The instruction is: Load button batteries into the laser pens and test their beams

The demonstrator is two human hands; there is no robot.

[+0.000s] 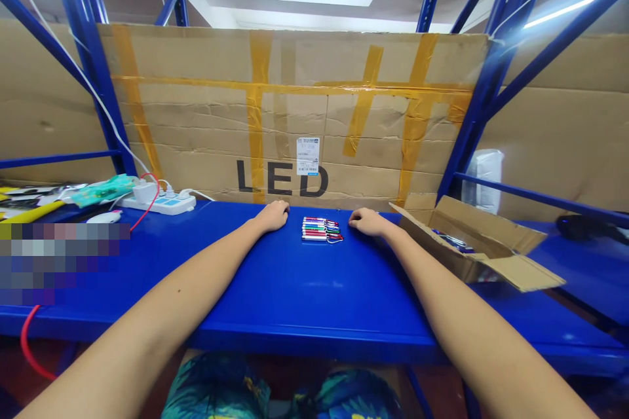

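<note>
Hands flank pens on blue shelf.
Left hand [273,215] and right hand [366,221] rest curled, holding nothing, either side of pens [321,229]; open box [484,245] right.

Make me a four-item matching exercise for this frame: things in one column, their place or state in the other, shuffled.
Things
1. left hand
2. row of coloured pen-like items
3. cardboard box
4. white power strip

Place or state
a. farthest left of the four
b. farthest right, flaps open
c. between the left hand and the right hand
d. fingers curled, resting on the blue bench

Pairs: 1-d, 2-c, 3-b, 4-a
</note>
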